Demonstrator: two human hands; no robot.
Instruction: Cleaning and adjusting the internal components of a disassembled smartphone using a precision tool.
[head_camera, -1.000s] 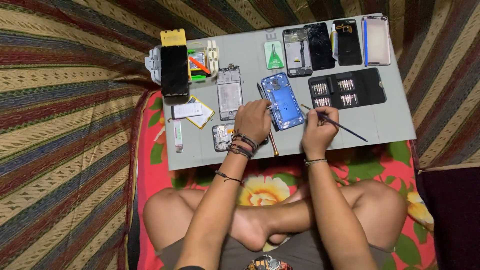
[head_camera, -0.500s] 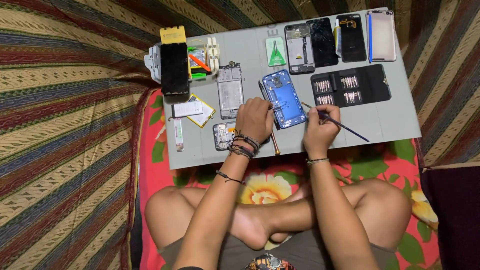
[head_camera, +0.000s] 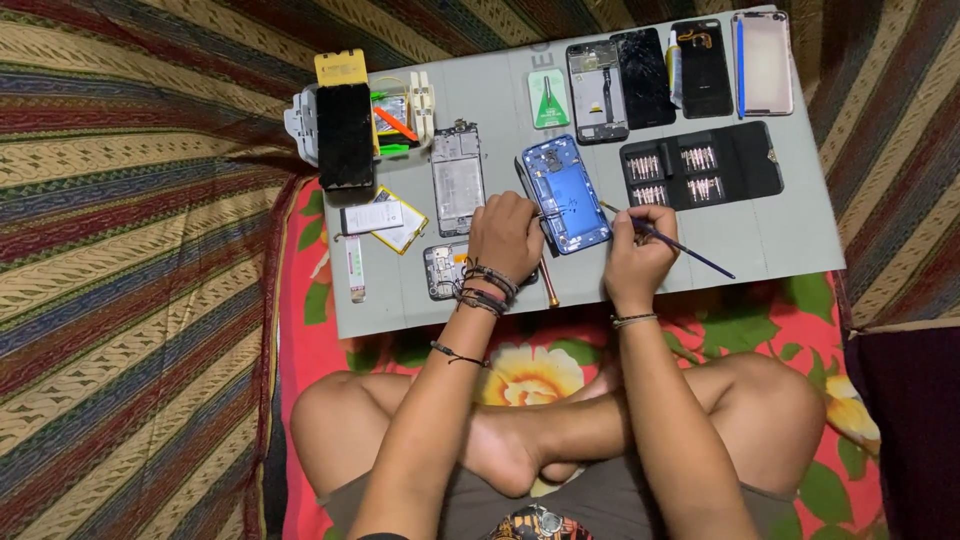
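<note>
Mid-teardown: left hand (head_camera: 505, 235) pins the opened blue phone frame (head_camera: 567, 195) on the grey mat (head_camera: 780, 240), right hand (head_camera: 637, 252) clenched on a thin screwdriver (head_camera: 670, 240) tipped toward its edge; back already off, internals remain, spare parts lie beyond the grip.

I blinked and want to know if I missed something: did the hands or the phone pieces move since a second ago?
Hardly anything changed. The left hand still steadies the blue phone frame, and the right hand still holds the thin tool with its tip at the frame's edge. Nothing was picked up or let go. The bit case and other phone parts on the grey board stayed put.
</note>
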